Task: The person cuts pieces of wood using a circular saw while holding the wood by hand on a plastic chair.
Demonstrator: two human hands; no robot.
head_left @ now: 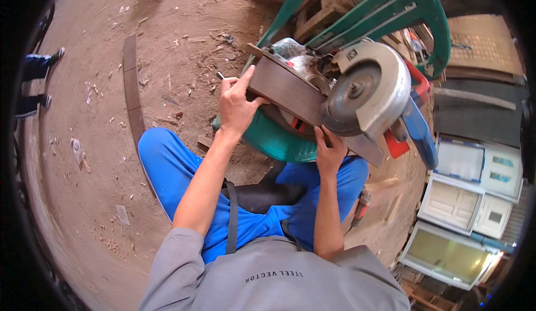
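My left hand [237,102] is closed on the left end of a brown wooden board [285,88], index finger along its face; a slim object [222,76] pokes out by the fingers, whether held I cannot tell. My right hand [330,146] has its fingers closed at the board's lower right edge, beside the blade. A circular saw [377,71] with a pale guard, dark disc and blue and red handle parts sits over the board's right end. Its base and other metal parts are partly hidden. All rest on a green plastic chair [268,141] between my bent knees.
Brown strips [133,82] lie on the dirt floor [89,132] at the left. A person's legs [36,65] show at the far left. Wooden pallets [318,4] stand behind the chair. A red power tool [362,205] lies by my right knee. Framed panels [449,199] line the right.
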